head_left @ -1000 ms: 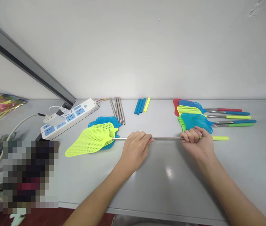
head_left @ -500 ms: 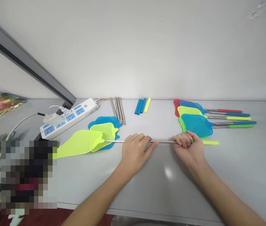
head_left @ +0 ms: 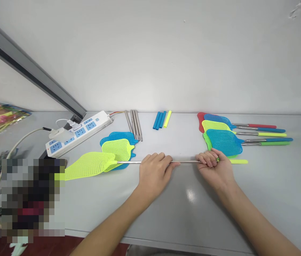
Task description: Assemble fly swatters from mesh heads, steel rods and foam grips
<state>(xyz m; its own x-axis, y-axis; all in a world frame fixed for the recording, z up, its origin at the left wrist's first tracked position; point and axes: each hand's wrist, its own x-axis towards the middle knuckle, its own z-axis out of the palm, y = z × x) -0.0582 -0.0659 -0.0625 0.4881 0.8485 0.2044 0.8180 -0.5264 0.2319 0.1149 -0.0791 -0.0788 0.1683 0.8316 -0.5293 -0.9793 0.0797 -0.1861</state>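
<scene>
Both hands hold one yellow fly swatter [head_left: 91,165] with a long metal rod, laid sideways low over the table. My left hand [head_left: 154,174] is closed over the middle of the rod, palm down. Near the yellow handle, my right hand [head_left: 216,165] is wrapped round the rod, palm turned up; its fingers hide part of the handle. Beneath the swatter's head lie loose swatter heads, a yellow one [head_left: 121,151] and blue ones [head_left: 115,136]. Finished-looking swatters with a blue one [head_left: 223,141] on top are stacked just beyond my right hand.
Metal rods [head_left: 136,124] stand in a row by a white power strip [head_left: 97,128]. Several blue grip tubes [head_left: 159,120] and a yellow tube [head_left: 168,119] lie near the wall. Plastic-wrapped packs [head_left: 1,117] are at the far left, with a white cable [head_left: 11,149] nearby.
The swatter's head has turned slightly about the rod and now looks a little narrower. Both hands keep their hold in nearly the same place.
</scene>
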